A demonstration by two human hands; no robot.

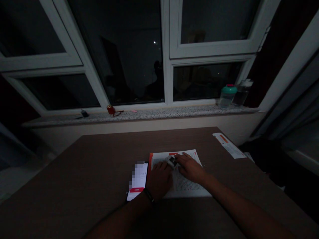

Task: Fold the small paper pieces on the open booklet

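Left hand (159,181) and right hand (190,168) held low over a printed sheet (186,190), fingers (181,158) clenched on a small white object (170,161) just above the sheet. Phone (137,179) beside the left hand on the worktop (74,176). Farther off, granite sill (139,116), two bottles (231,94), dark window (124,49).

A lit smartphone (137,181) lay on the wooden bench (74,176), and a printed leaflet (229,145) lay at the bench's far right corner. The granite window sill (139,115) carried a teal-lidded plastic bottle (227,96) and a clear bottle (241,93) at right, plus a small red object with a cord (111,110) and a small dark object (84,113) at left.
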